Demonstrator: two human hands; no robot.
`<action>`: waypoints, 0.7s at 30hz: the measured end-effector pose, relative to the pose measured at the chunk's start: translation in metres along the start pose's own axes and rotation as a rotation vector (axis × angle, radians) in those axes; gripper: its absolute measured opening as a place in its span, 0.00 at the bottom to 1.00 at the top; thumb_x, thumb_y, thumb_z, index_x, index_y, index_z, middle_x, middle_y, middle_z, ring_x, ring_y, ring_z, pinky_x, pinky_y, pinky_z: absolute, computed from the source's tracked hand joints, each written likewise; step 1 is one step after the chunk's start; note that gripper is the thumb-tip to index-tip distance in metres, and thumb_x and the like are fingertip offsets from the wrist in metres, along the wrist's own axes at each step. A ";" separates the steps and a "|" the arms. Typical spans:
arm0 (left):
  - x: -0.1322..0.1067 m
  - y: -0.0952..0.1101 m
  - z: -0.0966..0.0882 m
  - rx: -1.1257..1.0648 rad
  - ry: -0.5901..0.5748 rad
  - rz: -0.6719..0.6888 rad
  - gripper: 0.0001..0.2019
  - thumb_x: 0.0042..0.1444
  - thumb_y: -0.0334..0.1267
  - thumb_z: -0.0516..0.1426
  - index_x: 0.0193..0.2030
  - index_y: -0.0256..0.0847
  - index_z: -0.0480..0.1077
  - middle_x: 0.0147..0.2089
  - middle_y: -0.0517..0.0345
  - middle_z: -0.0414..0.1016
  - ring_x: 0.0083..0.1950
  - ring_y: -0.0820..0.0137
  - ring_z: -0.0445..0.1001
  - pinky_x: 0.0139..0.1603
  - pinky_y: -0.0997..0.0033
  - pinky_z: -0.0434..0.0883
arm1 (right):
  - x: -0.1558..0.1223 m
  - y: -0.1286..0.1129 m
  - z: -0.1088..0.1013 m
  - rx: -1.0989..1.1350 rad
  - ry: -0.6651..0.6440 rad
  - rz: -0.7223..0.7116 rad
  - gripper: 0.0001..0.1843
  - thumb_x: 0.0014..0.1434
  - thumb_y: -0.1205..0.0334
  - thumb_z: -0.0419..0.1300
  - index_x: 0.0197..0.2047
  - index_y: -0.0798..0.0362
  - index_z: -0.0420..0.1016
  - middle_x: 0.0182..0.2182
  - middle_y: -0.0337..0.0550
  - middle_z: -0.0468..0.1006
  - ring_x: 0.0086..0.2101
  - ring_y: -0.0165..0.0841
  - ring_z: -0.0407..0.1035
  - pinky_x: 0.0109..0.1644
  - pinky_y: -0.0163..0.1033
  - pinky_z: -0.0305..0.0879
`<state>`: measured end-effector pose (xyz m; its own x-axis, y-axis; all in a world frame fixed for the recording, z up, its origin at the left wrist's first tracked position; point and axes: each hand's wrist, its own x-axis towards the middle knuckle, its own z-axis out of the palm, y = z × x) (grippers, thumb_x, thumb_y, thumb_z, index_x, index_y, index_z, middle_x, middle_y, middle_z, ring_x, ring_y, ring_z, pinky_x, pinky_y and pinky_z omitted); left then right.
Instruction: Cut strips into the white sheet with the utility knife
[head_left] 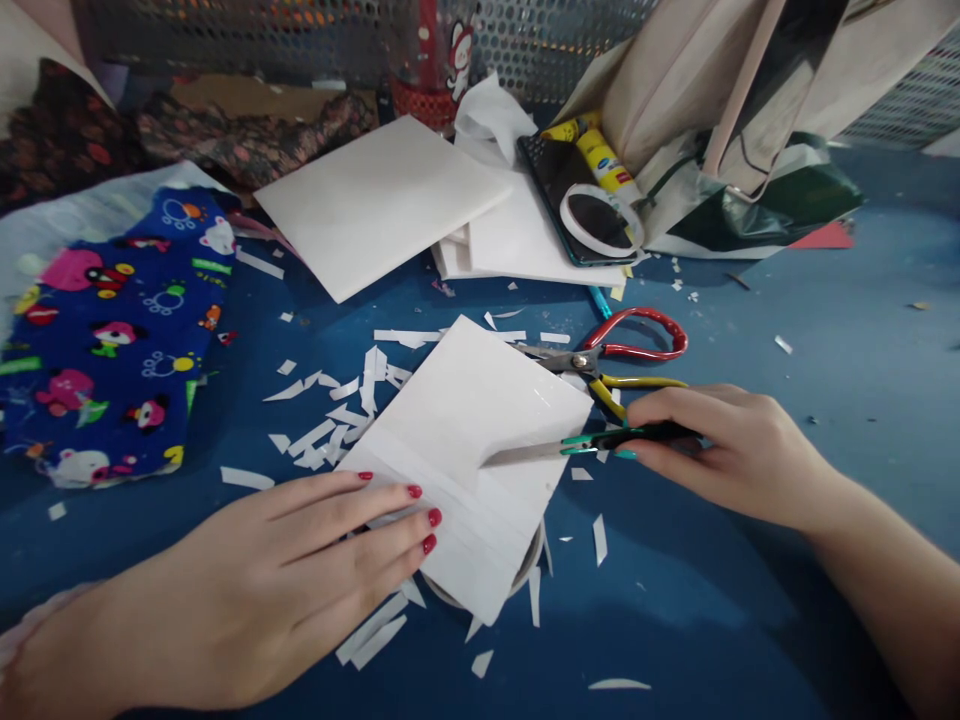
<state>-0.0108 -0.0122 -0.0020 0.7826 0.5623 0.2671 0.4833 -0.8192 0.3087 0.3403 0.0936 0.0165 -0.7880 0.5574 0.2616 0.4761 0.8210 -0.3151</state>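
A white rectangular card or board (480, 400) lies tilted in the middle, with a lighter strip across its lower part. Flat on its lower left edge rest the outstretched fingers of my left hand (255, 580), palm down and gripping nothing. My right hand (727, 450), on the right, is closed around the green and black handle of a cutter knife (592, 441). Its long grey blade reaches over the card, the tip near the middle. Under the card's lower corner shows part of a round rim (529, 568); the rest is hidden.
Scissors (641, 352) with red and yellow handles lie just behind the card. White paper scraps (311, 438) litter the blue table. Behind are white boards (382, 205), a phone (551, 175), a white ring (600, 240) and a glue tube (604, 165). Printed blue cloth (112, 340) lies left.
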 end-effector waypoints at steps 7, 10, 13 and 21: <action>0.000 0.001 -0.001 0.002 0.025 -0.012 0.19 0.74 0.31 0.43 0.54 0.43 0.75 0.58 0.66 0.79 0.64 0.74 0.69 0.77 0.73 0.44 | -0.001 0.000 0.000 -0.023 -0.007 -0.008 0.05 0.71 0.60 0.51 0.40 0.47 0.65 0.25 0.34 0.76 0.21 0.28 0.71 0.25 0.33 0.65; 0.000 0.001 0.000 0.006 0.004 -0.005 0.19 0.74 0.31 0.43 0.54 0.43 0.75 0.59 0.66 0.78 0.65 0.74 0.67 0.77 0.73 0.43 | -0.001 0.001 0.001 -0.023 -0.011 -0.023 0.06 0.72 0.59 0.50 0.41 0.47 0.65 0.25 0.34 0.76 0.22 0.27 0.71 0.25 0.32 0.65; -0.002 0.001 0.000 -0.004 -0.001 -0.015 0.18 0.74 0.32 0.43 0.55 0.43 0.74 0.59 0.66 0.78 0.66 0.75 0.67 0.77 0.73 0.43 | -0.002 0.002 0.001 -0.020 -0.019 -0.029 0.07 0.73 0.59 0.49 0.41 0.47 0.64 0.25 0.33 0.76 0.22 0.27 0.71 0.26 0.31 0.66; 0.000 0.001 0.001 -0.002 -0.006 -0.017 0.18 0.74 0.31 0.43 0.55 0.43 0.74 0.60 0.66 0.77 0.65 0.74 0.67 0.77 0.72 0.43 | -0.001 0.002 0.000 -0.028 -0.016 -0.030 0.08 0.73 0.58 0.48 0.41 0.47 0.63 0.25 0.33 0.76 0.22 0.26 0.70 0.26 0.31 0.65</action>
<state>-0.0105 -0.0131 -0.0027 0.7769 0.5751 0.2563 0.4956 -0.8097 0.3144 0.3420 0.0941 0.0152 -0.8082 0.5305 0.2558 0.4626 0.8406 -0.2818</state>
